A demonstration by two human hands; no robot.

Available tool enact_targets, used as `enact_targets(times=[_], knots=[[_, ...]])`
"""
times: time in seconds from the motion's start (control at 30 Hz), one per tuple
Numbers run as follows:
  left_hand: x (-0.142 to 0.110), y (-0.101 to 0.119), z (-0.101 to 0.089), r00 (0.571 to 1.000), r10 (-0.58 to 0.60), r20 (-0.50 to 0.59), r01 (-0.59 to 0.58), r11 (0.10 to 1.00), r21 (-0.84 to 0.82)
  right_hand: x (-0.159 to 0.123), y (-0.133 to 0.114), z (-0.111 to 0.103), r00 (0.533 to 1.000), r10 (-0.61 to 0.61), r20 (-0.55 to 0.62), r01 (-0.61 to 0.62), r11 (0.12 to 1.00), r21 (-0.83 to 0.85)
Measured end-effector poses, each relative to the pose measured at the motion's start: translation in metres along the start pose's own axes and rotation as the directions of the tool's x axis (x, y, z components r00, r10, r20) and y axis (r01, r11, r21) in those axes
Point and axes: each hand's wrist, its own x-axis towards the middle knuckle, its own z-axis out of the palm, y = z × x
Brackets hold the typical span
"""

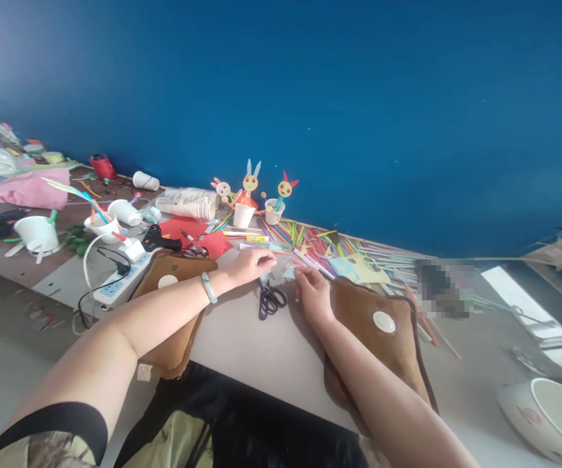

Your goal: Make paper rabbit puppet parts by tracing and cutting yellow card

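Note:
My left hand [252, 266], with a bangle on its wrist, is above the table with its fingers curled together; whatever it may pinch is too small to make out. To its right, my right hand [313, 291] has its fingers and thumb closed, beside a small clear, pale-blue scrap [288, 272]. I cannot tell whether the fingertips hold that scrap. Black-handled scissors [272, 300] lie on the table between and just below the hands. My forearms rest over two brown cushion-like pads, the left pad [176, 351] and the right pad [383, 357].
Rabbit-faced paper figures stand in white cups [244, 216] against the blue wall. Coloured strips [305, 237] and yellow paper cutouts [363, 270] spread behind my hands. At left are a power strip [118, 286], a black glue gun [161, 239] and red paper [217, 244]. A white bowl [525, 413] stands lower right.

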Motion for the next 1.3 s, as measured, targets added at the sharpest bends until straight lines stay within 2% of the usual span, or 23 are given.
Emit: enact_targets(times=[0.13,0.2,0.27,0.33,0.4,0.43,0.5,0.6,0.8,0.97,1.1,1.2,1.3], knots=[[0.002,0.007,-0.01,0.989,0.119,-0.092,-0.107,0.986,0.128,0.006,0.004,-0.003,0.999,-0.008,-0.031,0.006,0.999,-0.051],[0.007,0.009,-0.02,0.99,0.113,-0.081,-0.095,0.975,0.203,0.008,0.007,-0.004,0.998,-0.058,-0.001,0.058,0.991,-0.119],[0.013,0.008,-0.035,1.0,0.006,-0.007,-0.003,0.944,0.33,0.009,0.01,-0.003,0.987,-0.147,0.072,0.159,0.966,-0.206],[0.018,0.003,-0.052,0.982,-0.185,0.033,0.143,0.849,0.509,0.007,0.012,-0.002,0.965,-0.216,0.147,0.249,0.931,-0.266],[0.021,-0.007,-0.067,0.916,-0.4,0.022,0.281,0.682,0.675,0.005,0.013,0.0,0.953,-0.234,0.191,0.282,0.915,-0.289],[0.021,-0.013,-0.073,0.893,-0.449,0.009,0.313,0.637,0.705,0.004,0.013,0.001,0.951,-0.233,0.204,0.287,0.911,-0.296],[0.02,-0.027,-0.082,0.857,-0.515,-0.009,0.355,0.578,0.735,0.001,0.014,0.003,0.944,-0.233,0.232,0.299,0.901,-0.314],[0.014,-0.046,-0.087,0.815,-0.579,-0.018,0.399,0.539,0.742,0.0,0.015,0.005,0.937,-0.236,0.258,0.317,0.886,-0.34],[0.008,-0.072,-0.087,0.786,-0.615,-0.055,0.489,0.565,0.665,-0.001,0.014,0.005,0.925,-0.247,0.29,0.347,0.86,-0.374],[0.011,-0.076,-0.094,0.797,-0.599,-0.081,0.51,0.594,0.622,-0.001,0.014,0.005,0.928,-0.242,0.282,0.344,0.847,-0.405],[0.018,-0.061,-0.09,0.85,-0.526,-0.039,0.368,0.538,0.759,-0.001,0.014,0.005,0.933,-0.234,0.275,0.339,0.829,-0.445],[0.031,-0.036,-0.067,0.92,-0.391,-0.015,0.256,0.573,0.779,-0.001,0.014,0.006,0.931,-0.23,0.283,0.345,0.809,-0.476],[0.052,-0.001,-0.025,0.966,-0.246,0.083,0.109,0.674,0.731,0.0,0.014,0.008,0.929,-0.225,0.294,0.351,0.788,-0.506]])
